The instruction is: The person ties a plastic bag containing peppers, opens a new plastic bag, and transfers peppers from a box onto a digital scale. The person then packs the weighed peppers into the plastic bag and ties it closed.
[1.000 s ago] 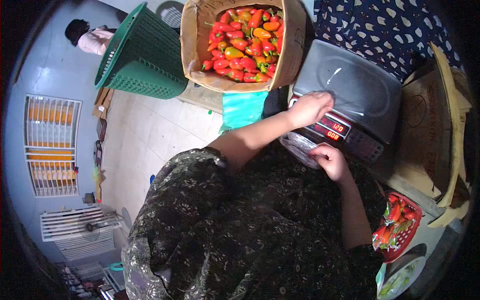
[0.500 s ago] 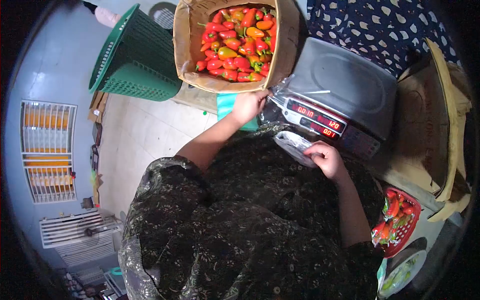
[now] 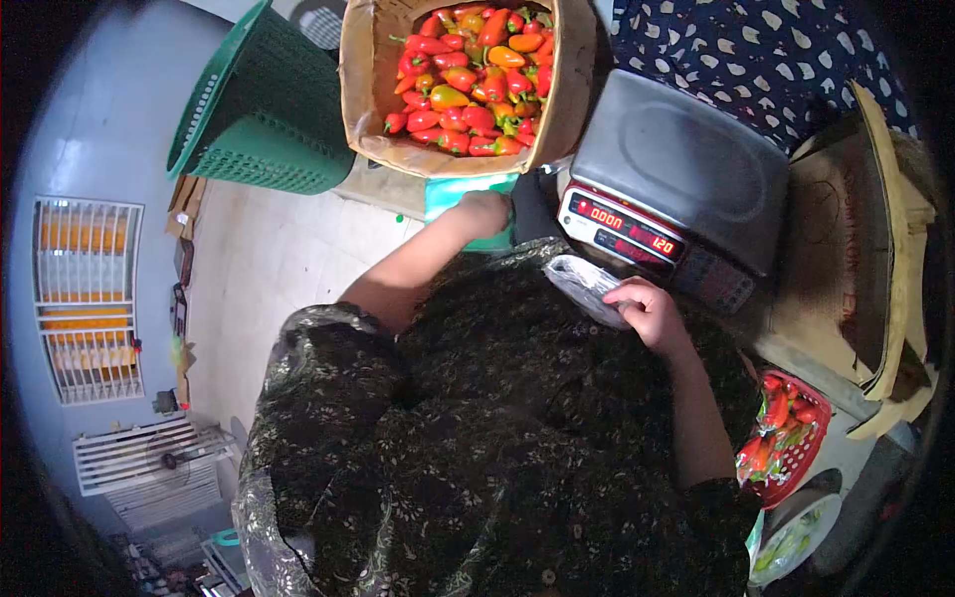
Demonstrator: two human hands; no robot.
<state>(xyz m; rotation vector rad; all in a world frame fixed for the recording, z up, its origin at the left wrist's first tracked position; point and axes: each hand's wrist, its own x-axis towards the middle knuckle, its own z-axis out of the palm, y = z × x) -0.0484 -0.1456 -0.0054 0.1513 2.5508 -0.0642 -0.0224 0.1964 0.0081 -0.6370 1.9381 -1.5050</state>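
The digital scale [image 3: 686,159] has a bare grey plate, and its red display reads 0.000 and 1.20. My right hand [image 3: 642,303] pinches a bundle of clear plastic bags [image 3: 582,281] just below the scale's display. Over the green plastic sheet [image 3: 458,199] rests my left hand [image 3: 484,214], with its fingers curled and their tips hidden; whether it holds anything does not show. Above that hand stands an open cardboard box [image 3: 567,109] with many red and orange peppers [image 3: 477,90] inside.
A green basket [image 3: 269,119] stands at the upper left. Flattened cardboard [image 3: 836,259] leans right of the scale. At the lower right are a red basket [image 3: 808,453] with bagged peppers and a bowl [image 3: 796,542] with green vegetables. Patterned dark cloth [image 3: 756,50] lies behind the scale.
My left hand has moved left from the scale to the green sheet, drawing clear plastic off the plate. The display has dropped to 0.000. The co-worker at the upper left has left view.
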